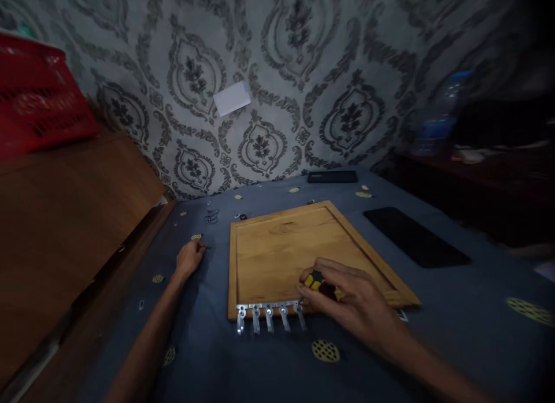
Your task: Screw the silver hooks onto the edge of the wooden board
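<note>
Gripping a yellow-and-black screwdriver, the right hand curls closed at the hook strip on the lower edge of the wooden board, mid-frame; the left hand lies further left on the blue cloth, its grip unclear.

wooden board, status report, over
Right hand grips yellow-and-black tool, tip at metal hook strip on near edge of wooden board. Left hand on blue cloth by small metal piece. Black flat slab right of board, apart.

A wooden board lies on blue cloth; the right hand holds a yellow-black tool at its near edge, the left hand rests left of it.
</note>
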Action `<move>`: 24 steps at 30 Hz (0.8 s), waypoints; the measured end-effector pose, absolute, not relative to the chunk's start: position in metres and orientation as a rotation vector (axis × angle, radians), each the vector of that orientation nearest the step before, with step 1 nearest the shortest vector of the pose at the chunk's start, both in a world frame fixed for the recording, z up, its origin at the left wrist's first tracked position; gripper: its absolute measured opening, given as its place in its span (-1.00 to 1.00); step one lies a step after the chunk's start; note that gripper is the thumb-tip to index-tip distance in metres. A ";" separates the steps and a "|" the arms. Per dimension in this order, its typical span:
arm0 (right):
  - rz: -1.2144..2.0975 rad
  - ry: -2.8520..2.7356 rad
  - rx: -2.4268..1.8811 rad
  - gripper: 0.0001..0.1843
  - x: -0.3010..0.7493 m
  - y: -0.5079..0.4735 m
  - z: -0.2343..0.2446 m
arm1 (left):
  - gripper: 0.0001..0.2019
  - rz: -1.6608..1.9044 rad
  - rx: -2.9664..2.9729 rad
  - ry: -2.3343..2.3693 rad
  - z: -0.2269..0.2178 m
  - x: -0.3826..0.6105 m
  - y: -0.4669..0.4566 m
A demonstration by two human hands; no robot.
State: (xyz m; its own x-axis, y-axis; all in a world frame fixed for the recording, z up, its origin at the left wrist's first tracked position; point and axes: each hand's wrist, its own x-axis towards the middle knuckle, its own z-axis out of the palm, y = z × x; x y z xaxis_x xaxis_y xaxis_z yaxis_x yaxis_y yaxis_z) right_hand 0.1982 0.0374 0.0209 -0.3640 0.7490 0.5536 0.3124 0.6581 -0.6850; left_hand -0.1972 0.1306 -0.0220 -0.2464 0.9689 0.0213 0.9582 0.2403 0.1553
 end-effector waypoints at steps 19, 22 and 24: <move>0.555 -1.949 -0.800 -0.66 0.196 0.036 0.022 | -0.89 0.718 2.019 2.181 -0.022 -0.190 0.097; 0.555 -1.941 -0.804 -0.67 0.196 0.037 0.020 | -0.89 0.855 2.009 2.090 -0.017 -0.179 0.089; 0.561 -1.946 -0.808 -0.68 0.197 0.037 0.019 | -0.89 0.918 1.983 2.021 -0.013 -0.170 0.086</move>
State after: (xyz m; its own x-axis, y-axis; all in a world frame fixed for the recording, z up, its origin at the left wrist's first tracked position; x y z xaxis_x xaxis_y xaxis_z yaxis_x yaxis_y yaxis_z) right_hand 0.1965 0.0367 0.0189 -0.3566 0.7309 0.5818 0.3091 0.6800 -0.6648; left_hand -0.1703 0.0857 -0.0130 -0.1048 0.9493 0.2964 0.8479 -0.0704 0.5254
